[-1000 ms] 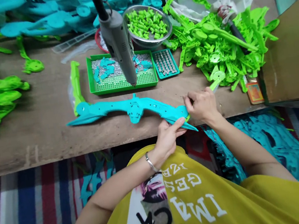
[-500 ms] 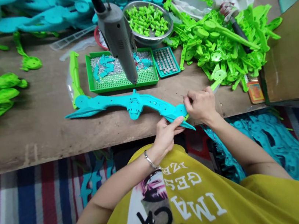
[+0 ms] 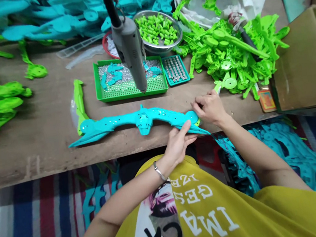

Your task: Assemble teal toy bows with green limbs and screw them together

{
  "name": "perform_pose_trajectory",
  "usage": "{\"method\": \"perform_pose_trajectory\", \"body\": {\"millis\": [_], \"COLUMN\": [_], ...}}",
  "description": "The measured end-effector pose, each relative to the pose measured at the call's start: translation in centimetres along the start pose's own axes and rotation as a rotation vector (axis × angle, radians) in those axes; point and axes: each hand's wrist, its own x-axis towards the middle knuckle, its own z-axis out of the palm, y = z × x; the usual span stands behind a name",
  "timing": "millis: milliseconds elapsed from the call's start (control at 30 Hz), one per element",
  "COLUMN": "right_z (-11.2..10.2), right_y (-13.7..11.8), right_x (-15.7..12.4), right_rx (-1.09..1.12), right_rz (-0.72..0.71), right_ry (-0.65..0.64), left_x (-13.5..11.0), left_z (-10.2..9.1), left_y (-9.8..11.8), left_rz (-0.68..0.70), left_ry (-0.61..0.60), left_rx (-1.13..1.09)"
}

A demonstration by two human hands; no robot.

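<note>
A turquoise plastic toy bow (image 3: pixel 117 121) lies along the near part of the table, its ends pointing left and right. At its left end a green limb piece (image 3: pixel 79 102) stands out away from me. My left hand (image 3: pixel 176 143) grips the bow's right end, thumb on top and fingers underneath. Just to the right, my right hand (image 3: pixel 211 107) is closed around a green limb piece (image 3: pixel 218 86) at that same end. Most of this piece is hidden by the fingers, with a bit showing past the knuckles.
An electric screwdriver (image 3: pixel 133 55) hangs over a green tray (image 3: pixel 131 95) of screws and small turquoise parts. Behind are a small blue tray (image 3: pixel 178 81) of round metal pieces and a metal bowl (image 3: pixel 162 48) of green caps. Green parts (image 3: pixel 233 49) pile up beside a cardboard box (image 3: pixel 297 63).
The bow's left end has come nearer to me, so the bow lies more level. Both hands keep their hold at the right end. The view has shifted slightly.
</note>
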Motion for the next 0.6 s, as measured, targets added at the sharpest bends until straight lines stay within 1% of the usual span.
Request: {"method": "perform_pose_trajectory", "body": {"millis": [133,233,367,500,600], "right_z": [-0.3,-0.5,-1.1,-2.4,-3.9], "right_y": [-0.9,-1.3,-1.5,-1.8,-2.4], "right_x": [-0.2,-0.6,-0.6,-0.2,-0.2], "right_rx": [-0.066,-0.078,-0.069,-0.005,0.084], "right_rz": [0.020,-0.022,-0.107,-0.237,-0.331], "right_ry": [0.004,0.003,-0.013,-0.108,-0.167], "left_x": [0.0,-0.2,-0.6,-1.6,-2.9], "left_z": [-0.2,-0.6,-1.5,-2.6,-3.4], "left_y": [0.5,0.6,0.6,1.2,2.2], "left_rz": [-0.004,0.016,0.007,-0.038,-0.046], "left_ry": [0.004,0.005,-0.036,-0.084,-0.070], "left_rx": [0.020,0.041,0.082,0.129,0.124]}}
